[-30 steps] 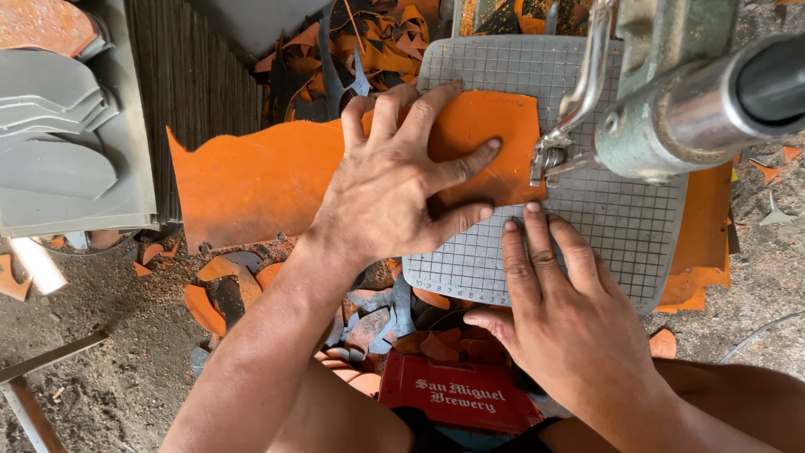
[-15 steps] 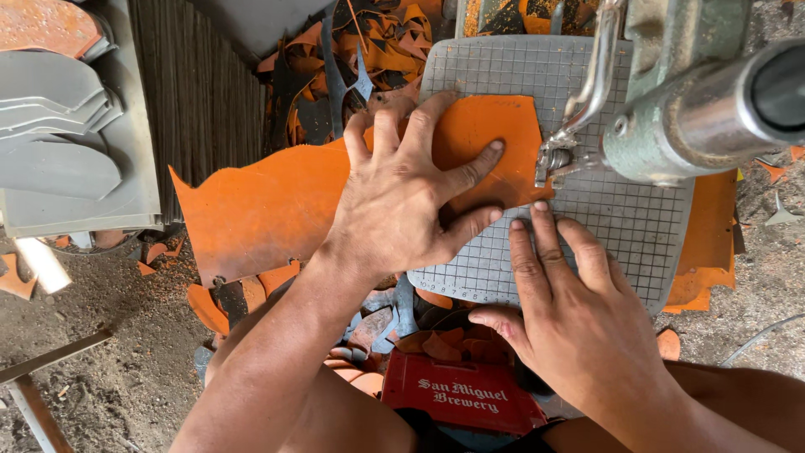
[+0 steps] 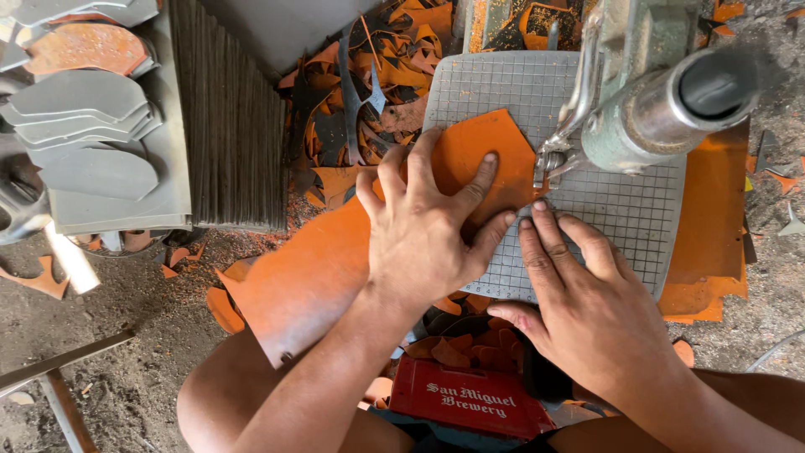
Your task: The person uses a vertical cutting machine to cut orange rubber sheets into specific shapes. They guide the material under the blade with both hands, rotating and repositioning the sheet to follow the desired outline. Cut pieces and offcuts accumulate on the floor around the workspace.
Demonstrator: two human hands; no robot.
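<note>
My left hand lies flat with fingers spread on a large orange sheet, pressing its near end onto a grey gridded machine table. My right hand rests flat on that table beside the sheet, fingertips just touching its edge. Both hands sit right below the machine's metal cutting head, which meets the sheet's right edge. The sheet hangs off the table toward the lower left.
A stack of grey sole-shaped pieces lies on a ribbed block at the left. Orange and grey offcuts pile behind the table. A red crate sits by my knees. More orange sheet lies under the table's right side.
The orange sheet has turned and slid under my left hand, bringing its edge against the cutting head. My right hand has shifted slightly left along the table.
</note>
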